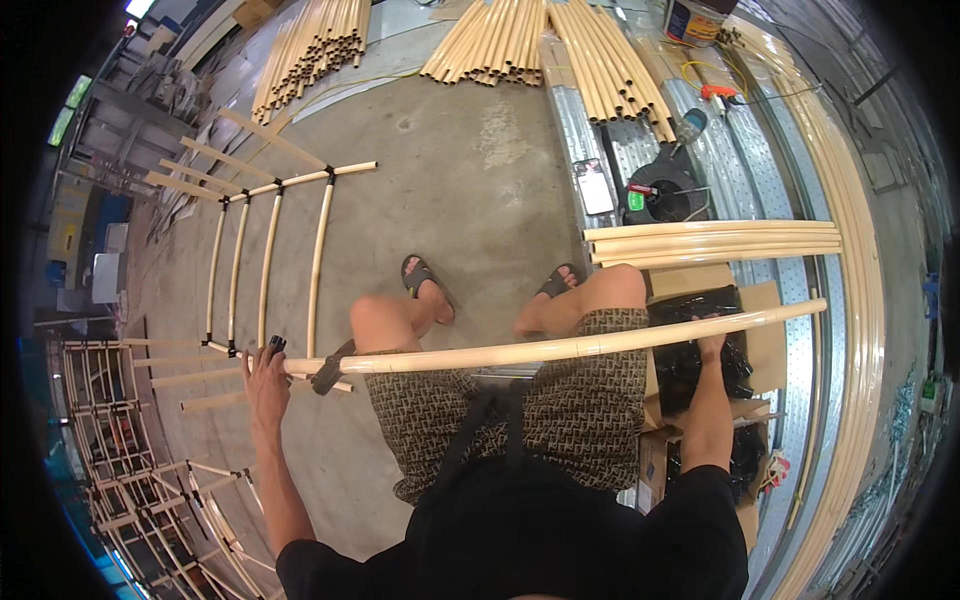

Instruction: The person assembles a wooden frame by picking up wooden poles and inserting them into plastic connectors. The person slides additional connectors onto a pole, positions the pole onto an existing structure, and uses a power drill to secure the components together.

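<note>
A long beige pipe (560, 348) lies across my thighs, its right end reaching past the cardboard box. My left hand (267, 382) is closed at the pipe's left end, around a black pipe joint (277, 344) that pokes up above the fingers. Just right of that hand, a dark flat strip (327, 374) hangs by the pipe. My right hand (711, 340) reaches behind the pipe into an open cardboard box (765, 345), at a black plastic bag (690, 375) of black parts. The bag and pipe partly hide its fingers.
On the left stands a frame of beige pipes (268, 260) with black joints. More pipes (715, 242) lie beyond the box, with bundles (490, 45) farther off. A phone (593, 187) and a round black tray (665, 190) sit on metal profiles at right.
</note>
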A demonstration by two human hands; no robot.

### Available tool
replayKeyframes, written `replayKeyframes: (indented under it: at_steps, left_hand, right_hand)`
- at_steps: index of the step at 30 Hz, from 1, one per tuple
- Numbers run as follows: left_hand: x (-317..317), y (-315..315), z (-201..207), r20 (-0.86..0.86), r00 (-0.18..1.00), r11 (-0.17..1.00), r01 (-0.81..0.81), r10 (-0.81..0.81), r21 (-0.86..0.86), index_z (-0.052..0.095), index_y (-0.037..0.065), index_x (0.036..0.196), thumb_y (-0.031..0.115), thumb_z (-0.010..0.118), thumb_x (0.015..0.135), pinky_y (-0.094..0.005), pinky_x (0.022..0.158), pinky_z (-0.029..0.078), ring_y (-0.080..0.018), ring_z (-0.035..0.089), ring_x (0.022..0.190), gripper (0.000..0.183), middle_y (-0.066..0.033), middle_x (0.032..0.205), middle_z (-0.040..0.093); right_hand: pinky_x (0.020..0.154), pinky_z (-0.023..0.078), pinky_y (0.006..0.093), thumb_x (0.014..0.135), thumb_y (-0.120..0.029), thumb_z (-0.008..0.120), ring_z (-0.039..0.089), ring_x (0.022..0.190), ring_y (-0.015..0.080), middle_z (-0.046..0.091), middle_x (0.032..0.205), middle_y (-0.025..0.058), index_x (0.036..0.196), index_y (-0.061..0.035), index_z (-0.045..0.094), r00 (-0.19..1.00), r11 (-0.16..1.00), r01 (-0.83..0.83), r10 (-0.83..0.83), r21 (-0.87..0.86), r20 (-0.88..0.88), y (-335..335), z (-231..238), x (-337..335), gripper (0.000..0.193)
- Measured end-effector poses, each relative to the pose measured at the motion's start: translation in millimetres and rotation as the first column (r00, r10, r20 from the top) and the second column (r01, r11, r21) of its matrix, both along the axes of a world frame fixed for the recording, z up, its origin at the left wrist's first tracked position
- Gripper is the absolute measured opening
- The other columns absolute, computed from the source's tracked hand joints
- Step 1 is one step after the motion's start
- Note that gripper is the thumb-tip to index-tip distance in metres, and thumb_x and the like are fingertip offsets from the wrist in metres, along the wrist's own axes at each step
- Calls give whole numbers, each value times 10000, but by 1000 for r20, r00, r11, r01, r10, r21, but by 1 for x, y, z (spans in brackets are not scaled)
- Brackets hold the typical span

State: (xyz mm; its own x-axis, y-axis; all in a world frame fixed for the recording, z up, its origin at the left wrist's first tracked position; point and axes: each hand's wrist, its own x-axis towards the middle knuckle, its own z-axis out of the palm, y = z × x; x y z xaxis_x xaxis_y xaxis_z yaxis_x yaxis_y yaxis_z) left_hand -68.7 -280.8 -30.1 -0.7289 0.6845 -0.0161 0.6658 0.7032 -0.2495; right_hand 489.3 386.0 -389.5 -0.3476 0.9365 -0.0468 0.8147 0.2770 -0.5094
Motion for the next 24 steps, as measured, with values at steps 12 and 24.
replayKeyframes:
  at_steps: [12,24]
  left_hand:
    - [-5,19,-36,-4,995,995,-103,103,9,567,-1,1040,-68,551,740,-498,1120,316,-355,540,1138,308,-163,1032,625]
    - [-10,26,-48,163,987,950,-60,10,308,529,6,906,-140,493,582,-520,965,365,-406,484,1012,357,-147,920,554]
  right_hand:
    - [802,508,421,841,-331,732,684,891,356,712,854,196,854,-17,730,976,982,189,-185,27,-118,-32,14,-32,313]
    - [633,520,269,913,-316,708,625,656,124,655,705,46,786,-12,674,503,780,456,-623,-427,-600,-96,151,35,331]
